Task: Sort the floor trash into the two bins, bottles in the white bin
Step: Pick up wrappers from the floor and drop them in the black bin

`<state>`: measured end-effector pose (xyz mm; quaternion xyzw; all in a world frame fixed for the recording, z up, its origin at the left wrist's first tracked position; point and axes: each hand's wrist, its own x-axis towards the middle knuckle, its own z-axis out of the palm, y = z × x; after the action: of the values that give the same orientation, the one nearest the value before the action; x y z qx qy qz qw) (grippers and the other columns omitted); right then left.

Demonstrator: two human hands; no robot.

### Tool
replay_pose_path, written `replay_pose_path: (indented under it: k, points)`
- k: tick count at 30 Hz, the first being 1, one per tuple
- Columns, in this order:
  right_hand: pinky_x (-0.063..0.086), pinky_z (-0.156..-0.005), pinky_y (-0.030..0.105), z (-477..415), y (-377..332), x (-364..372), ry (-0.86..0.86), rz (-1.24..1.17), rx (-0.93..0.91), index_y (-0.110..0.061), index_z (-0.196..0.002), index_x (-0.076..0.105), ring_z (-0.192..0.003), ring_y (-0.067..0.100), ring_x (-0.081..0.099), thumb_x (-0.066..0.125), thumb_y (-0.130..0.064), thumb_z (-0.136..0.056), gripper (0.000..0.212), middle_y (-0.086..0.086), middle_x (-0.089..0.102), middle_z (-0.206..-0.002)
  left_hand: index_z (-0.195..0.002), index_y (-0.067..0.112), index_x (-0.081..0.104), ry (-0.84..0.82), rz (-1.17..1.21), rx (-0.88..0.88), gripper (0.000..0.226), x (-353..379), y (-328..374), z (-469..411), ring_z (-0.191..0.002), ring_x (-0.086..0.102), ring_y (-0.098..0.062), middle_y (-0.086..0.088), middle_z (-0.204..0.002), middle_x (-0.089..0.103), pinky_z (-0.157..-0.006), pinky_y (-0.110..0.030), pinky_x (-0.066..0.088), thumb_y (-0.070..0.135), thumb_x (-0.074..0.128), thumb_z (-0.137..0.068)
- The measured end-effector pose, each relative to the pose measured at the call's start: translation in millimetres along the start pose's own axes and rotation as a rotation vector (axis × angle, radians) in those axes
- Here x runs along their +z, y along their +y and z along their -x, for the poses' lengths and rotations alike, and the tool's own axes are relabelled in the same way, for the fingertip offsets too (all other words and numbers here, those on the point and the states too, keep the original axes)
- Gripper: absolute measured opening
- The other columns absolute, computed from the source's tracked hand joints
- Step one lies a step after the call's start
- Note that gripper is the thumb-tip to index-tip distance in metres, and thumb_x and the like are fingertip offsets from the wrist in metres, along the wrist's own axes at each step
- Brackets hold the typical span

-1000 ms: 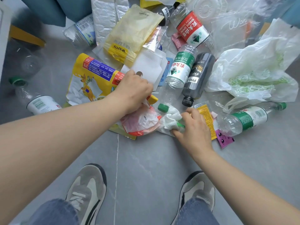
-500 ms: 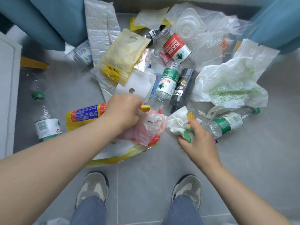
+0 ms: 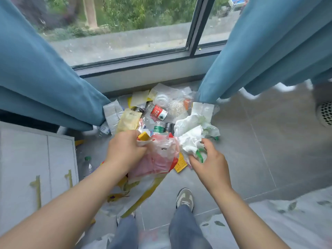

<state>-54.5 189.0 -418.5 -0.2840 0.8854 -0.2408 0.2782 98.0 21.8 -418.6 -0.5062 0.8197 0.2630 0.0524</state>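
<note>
Wrappers [image 3: 158, 159] bunched in left hand [image 3: 125, 151], crumpled white bag [image 3: 190, 142] in right hand [image 3: 210, 162]

Clear plastic bottle with red-and-white label [image 3: 158, 113]: white characters, too small to read. Green-labelled clear bottle [image 3: 158, 129]: print illegible.

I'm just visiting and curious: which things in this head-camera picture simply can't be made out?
- The two bins: none is clearly in view, so the goal can't be seen.
- Green-labelled clear plastic bottle: its lower part is hidden behind the pink and clear plastic bag bunched in the left hand.
- Label print: too small to read.
- Crumpled white wrapper with green print: the right hand covers its lower end.
</note>
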Motion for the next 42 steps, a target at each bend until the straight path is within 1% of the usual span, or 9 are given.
replay_pose_path:
  k: [6,13,18,23,26,31,35,38,42]
  points:
    - [0.047,-0.080,0.034,56,-89,-127,0.183,-0.157,0.131,-0.015,-0.128,0.051,-0.104,0.028,0.059,0.068,-0.024,-0.084,0.048,0.004,0.064,-0.113,-0.060,0.010,0.049,0.061,0.157,0.011,0.031,-122,82,54,-0.062,0.055,-0.027,-0.004,-0.058,0.056,-0.048,-0.029,0.033,0.029,0.064,-0.079]
    - [0.040,-0.069,0.028,133,-154,-247,0.464,-0.332,0.189,-0.019,-0.114,0.056,-0.082,0.018,0.057,0.069,-0.023,-0.084,0.034,-0.008,0.059,-0.087,-0.048,0.016,0.036,0.127,0.379,0.064,0.045,-239,165,126,-0.054,0.043,-0.025,0.001,-0.049,0.043,-0.050,-0.030,0.032,0.034,0.059,-0.083]
    - [0.039,-0.065,0.027,175,-168,-318,0.604,-0.373,0.183,-0.018,-0.113,0.058,-0.078,0.019,0.058,0.071,-0.024,-0.082,0.033,-0.006,0.062,-0.086,-0.047,0.015,0.029,0.136,0.452,0.133,0.044,-290,226,162,-0.048,0.032,-0.021,0.004,-0.042,0.033,-0.045,-0.028,0.022,0.039,0.050,-0.076]
    - [0.044,-0.072,0.029,180,-161,-394,0.702,-0.435,0.200,-0.016,-0.119,0.057,-0.088,0.022,0.061,0.071,-0.027,-0.081,0.042,-0.001,0.066,-0.096,-0.052,0.016,0.042,0.098,0.491,0.233,0.041,-311,316,167,-0.050,0.044,-0.023,0.001,-0.048,0.045,-0.049,-0.028,0.033,0.039,0.060,-0.082]
    - [0.043,-0.076,0.028,182,-146,-449,0.764,-0.471,0.197,-0.018,-0.123,0.054,-0.093,0.019,0.059,0.071,-0.028,-0.082,0.045,-0.004,0.062,-0.099,-0.054,0.016,0.043,0.110,0.558,0.318,0.042,-320,380,176,-0.049,0.039,-0.019,0.001,-0.048,0.041,-0.048,-0.027,0.031,0.038,0.063,-0.084]
    - [0.039,-0.063,0.013,189,-107,-531,0.897,-0.516,0.159,-0.023,-0.121,0.055,-0.084,0.006,0.059,0.069,-0.027,-0.083,0.040,-0.014,0.061,-0.093,-0.054,0.014,0.033,0.122,0.659,0.438,0.047,-317,479,198,-0.050,0.029,-0.017,0.000,-0.048,0.031,-0.049,-0.030,0.025,0.031,0.065,-0.084]
    - [0.042,-0.069,0.022,197,-76,-582,0.964,-0.530,0.159,-0.020,-0.124,0.053,-0.083,0.006,0.057,0.070,-0.027,-0.084,0.044,-0.019,0.057,-0.090,-0.056,0.012,0.039,0.072,0.709,0.481,0.046,-304,539,210,-0.049,0.033,-0.017,-0.003,-0.049,0.036,-0.049,-0.031,0.031,0.036,0.067,-0.083]
    - [0.044,-0.067,0.020,203,-53,-605,1.009,-0.536,0.184,-0.019,-0.121,0.053,-0.081,0.003,0.058,0.069,-0.027,-0.084,0.042,-0.018,0.059,-0.090,-0.055,0.013,0.034,0.046,0.728,0.517,0.049,-297,576,219,-0.048,0.030,-0.016,0.000,-0.047,0.033,-0.047,-0.030,0.028,0.033,0.068,-0.083]
    - [0.054,-0.080,0.035,207,-20,-629,1.073,-0.558,0.253,-0.021,-0.127,0.052,-0.092,0.014,0.063,0.070,-0.031,-0.082,0.049,-0.008,0.064,-0.102,-0.053,0.016,0.029,-0.026,0.740,0.541,0.053,-283,624,229,-0.045,0.029,-0.014,0.001,-0.046,0.032,-0.043,-0.026,0.026,0.031,0.070,-0.083]
